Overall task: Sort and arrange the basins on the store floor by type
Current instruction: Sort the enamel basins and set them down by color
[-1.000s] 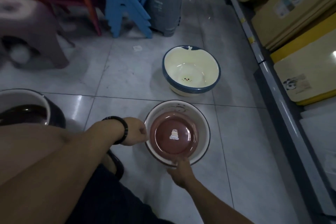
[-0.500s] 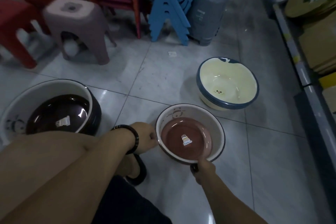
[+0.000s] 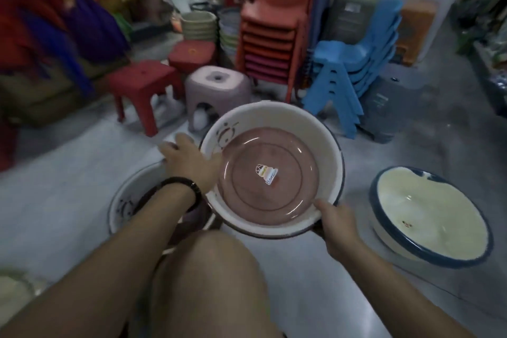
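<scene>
Two grips: left hand (image 3: pixel 189 164) and right hand (image 3: pixel 338 225) clasp opposite rims of the white basin (image 3: pixel 288 121), brown basin (image 3: pixel 247 200) nested inside, above the floor (image 3: pixel 68 186).

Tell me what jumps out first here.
Dead centre, a white basin with a brown bottom, gripped at its rim by the left hand and right hand. To its right, a cream basin with a blue rim sits on the floor. Behind stand stacked red chairs and blue chairs.
</scene>
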A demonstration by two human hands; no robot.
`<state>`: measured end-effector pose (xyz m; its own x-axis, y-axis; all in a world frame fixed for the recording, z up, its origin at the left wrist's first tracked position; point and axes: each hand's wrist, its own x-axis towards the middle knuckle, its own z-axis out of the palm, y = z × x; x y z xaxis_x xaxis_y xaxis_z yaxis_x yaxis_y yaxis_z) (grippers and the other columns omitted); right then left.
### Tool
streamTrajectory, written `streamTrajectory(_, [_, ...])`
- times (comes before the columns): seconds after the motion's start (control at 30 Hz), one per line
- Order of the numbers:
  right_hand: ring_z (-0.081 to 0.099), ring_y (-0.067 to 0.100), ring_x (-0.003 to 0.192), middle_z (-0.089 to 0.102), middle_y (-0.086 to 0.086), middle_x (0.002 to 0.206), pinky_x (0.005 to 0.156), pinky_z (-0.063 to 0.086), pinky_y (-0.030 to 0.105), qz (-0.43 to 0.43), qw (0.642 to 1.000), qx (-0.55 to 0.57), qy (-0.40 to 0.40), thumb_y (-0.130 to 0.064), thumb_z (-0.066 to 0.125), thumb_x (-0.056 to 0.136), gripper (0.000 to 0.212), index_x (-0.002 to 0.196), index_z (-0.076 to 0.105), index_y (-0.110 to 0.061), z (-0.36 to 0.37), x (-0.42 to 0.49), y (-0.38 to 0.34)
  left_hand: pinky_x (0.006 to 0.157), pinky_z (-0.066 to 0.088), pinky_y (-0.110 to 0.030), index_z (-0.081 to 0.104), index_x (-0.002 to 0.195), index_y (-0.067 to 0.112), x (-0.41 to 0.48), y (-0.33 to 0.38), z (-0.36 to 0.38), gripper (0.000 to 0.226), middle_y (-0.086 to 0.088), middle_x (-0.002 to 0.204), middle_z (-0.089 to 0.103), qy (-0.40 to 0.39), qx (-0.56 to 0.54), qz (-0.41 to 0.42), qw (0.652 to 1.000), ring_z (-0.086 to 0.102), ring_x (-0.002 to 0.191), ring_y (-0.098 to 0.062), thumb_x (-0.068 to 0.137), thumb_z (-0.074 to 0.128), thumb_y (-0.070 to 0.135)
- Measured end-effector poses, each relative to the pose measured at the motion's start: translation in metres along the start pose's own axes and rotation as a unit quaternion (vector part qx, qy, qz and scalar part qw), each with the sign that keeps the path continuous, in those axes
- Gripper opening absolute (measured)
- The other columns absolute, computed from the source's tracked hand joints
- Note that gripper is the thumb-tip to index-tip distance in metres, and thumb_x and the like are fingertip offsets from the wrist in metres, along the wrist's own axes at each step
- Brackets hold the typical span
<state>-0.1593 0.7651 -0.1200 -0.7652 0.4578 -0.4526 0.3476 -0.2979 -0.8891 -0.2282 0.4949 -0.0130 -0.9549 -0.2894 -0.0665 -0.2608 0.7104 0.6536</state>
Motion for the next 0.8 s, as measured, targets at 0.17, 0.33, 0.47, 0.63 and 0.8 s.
streamTrajectory(0.17, [0.073,0.033,0.078,0.075,0.015,0.084,0.065,0.064,0.040,-0.056,0.993,-0.083,-0.070,-0.002,0.064,0.091,0.010,0.094,0.074,-0.004,0.093,0.007,-0.023,0.100,0.053,-0.049,0.035,0.147,0.023,0.058,-0.092,-0.066,0.080,-0.012,0.148,0.044,0.014,-0.095,-0.145,0.985,0.057,0.121,-0.038,0.084,0.065,0.063])
streamTrajectory(0.33, [0.076,0.037,0.081,0.077,0.027,0.091,0.066,0.064,0.040,-0.043,0.979,-0.136,-0.147,-0.007,0.067,0.094,0.010,0.091,0.075,-0.003,0.171,0.011,-0.001,0.081,0.063,-0.050,0.048,0.130,0.024,0.071,-0.166,-0.062,0.051,-0.007,0.112,0.065,0.025,-0.161,-0.206,0.965,0.069,0.094,-0.033,0.084,0.071,0.025])
streamTrajectory(0.47, [0.079,0.035,0.079,0.080,0.016,0.085,0.066,0.066,0.042,-0.024,0.961,-0.197,-0.190,-0.016,0.073,0.098,0.010,0.094,0.076,-0.007,0.207,0.025,0.032,0.076,0.064,-0.053,0.051,0.114,0.030,0.081,-0.228,-0.044,0.047,-0.006,0.105,0.066,0.065,-0.166,-0.270,0.946,0.068,0.092,-0.034,0.071,0.065,0.017])
streamTrajectory(0.63, [0.079,0.033,0.083,0.080,0.016,0.095,0.067,0.067,0.041,-0.003,0.936,-0.283,-0.208,-0.005,0.064,0.100,0.012,0.103,0.075,-0.008,0.237,0.059,0.078,0.078,0.062,-0.045,0.055,0.118,0.021,0.087,-0.278,-0.016,0.039,-0.002,0.100,0.063,0.093,-0.124,-0.293,0.943,0.063,0.087,-0.028,0.081,0.065,0.014])
streamTrajectory(0.8, [0.078,0.032,0.087,0.079,0.010,0.091,0.075,0.067,0.052,-0.028,0.910,-0.368,-0.190,-0.010,0.066,0.096,0.011,0.095,0.075,-0.015,0.248,0.080,0.112,0.076,0.051,-0.032,0.062,0.121,0.009,0.103,-0.310,0.005,0.039,-0.010,0.112,0.065,0.070,-0.081,-0.289,0.951,0.057,0.085,-0.023,0.082,0.066,0.006])
